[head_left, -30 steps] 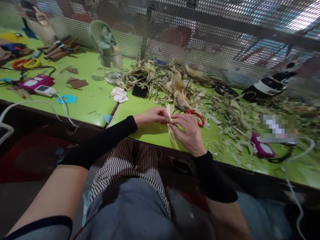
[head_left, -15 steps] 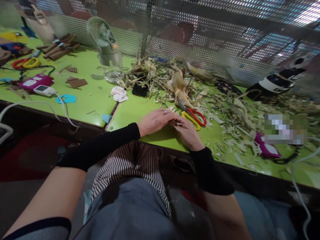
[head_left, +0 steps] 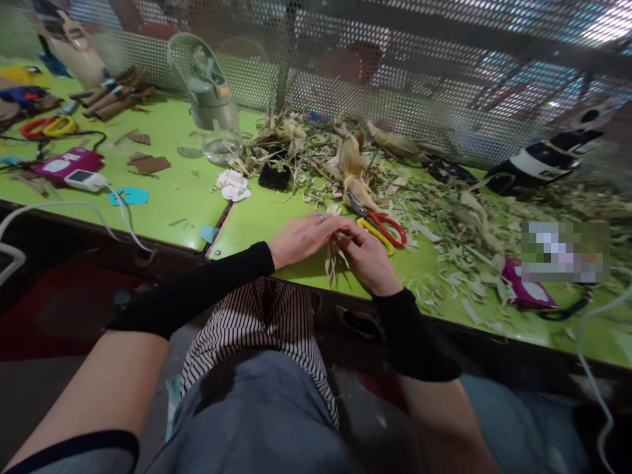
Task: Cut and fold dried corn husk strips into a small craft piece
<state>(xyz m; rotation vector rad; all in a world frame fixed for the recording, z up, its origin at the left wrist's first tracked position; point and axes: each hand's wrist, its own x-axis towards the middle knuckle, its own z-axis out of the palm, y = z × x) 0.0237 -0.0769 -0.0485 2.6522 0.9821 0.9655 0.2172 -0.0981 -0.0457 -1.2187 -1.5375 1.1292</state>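
Between my two hands, near the front edge of the green table (head_left: pixel 276 289), is a small bundle of pale corn husk strips (head_left: pixel 332 262). The strips hang loose below the fingers. My left hand (head_left: pixel 303 238), with a ring on one finger, is closed on the bundle's upper end. Touching it from the right, my right hand (head_left: pixel 368 257) has its thumb and fingers bent around the strips. Just beyond the hands lie scissors (head_left: pixel 382 229) with one red and one yellow handle loop. Their blades rest against a dry corn husk (head_left: pixel 359 187).
A heap of husks and shreds (head_left: pixel 316 151) spreads along the mesh screen (head_left: pixel 336 72). A clear bottle with a green lid (head_left: pixel 214 105), crumpled tissue (head_left: pixel 234 185) and a black box (head_left: pixel 274 175) stand left. Purple devices (head_left: pixel 69 166) with white cables and a dark bottle (head_left: pixel 538 161) flank the work area.
The husk strips have turned to hang downward below my hands, where before they pointed across the right palm. My right hand's fingers have lifted and bent; my left hand stays nearly in place.
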